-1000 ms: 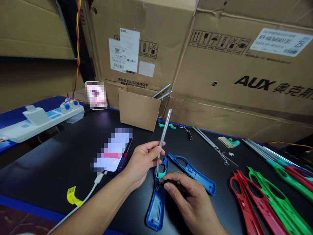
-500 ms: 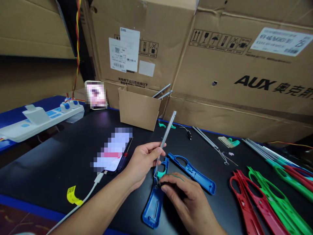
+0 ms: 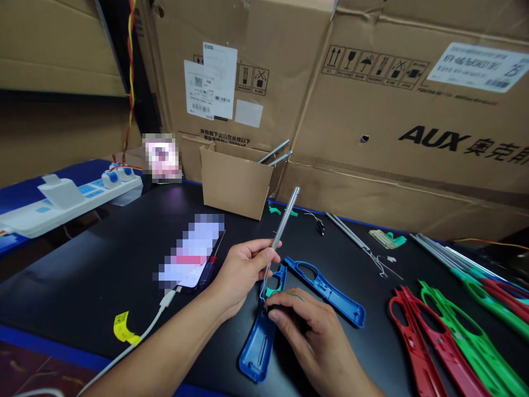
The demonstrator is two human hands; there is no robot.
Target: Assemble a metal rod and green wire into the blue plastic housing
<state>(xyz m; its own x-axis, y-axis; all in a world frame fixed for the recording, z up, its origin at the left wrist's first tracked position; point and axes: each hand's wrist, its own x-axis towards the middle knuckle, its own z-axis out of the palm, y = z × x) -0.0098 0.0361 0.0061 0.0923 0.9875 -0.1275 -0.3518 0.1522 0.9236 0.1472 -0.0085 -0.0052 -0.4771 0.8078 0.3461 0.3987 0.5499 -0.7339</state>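
My left hand [image 3: 243,273] is closed round a slim metal tube [image 3: 286,218], which slants up and away from me. Thin wires run from the tube's lower end into a blue plastic handle half [image 3: 258,353] lying hollow side up. A small teal-green piece [image 3: 270,291] sits in that half, partly behind my fingers. My right hand [image 3: 312,325] is pinched over the handle's middle, with a thin green wire [image 3: 294,296] at its fingers; the fingertips hide the gripped part. Beyond the right hand rests a second blue handle half [image 3: 330,292].
Red handle halves [image 3: 417,342] and green ones [image 3: 467,342] lie at right, near more tubes [image 3: 351,234]. A small cardboard box [image 3: 235,187] holding tubes stands behind. At left are a phone [image 3: 192,253] on a white cable [image 3: 155,320], a screwdriver [image 3: 209,270] and a power strip [image 3: 91,196].
My right hand has shifted slightly left and up at the blue handle half. The lower end of that half has moved slightly left. My left hand keeps its hold on the tube.
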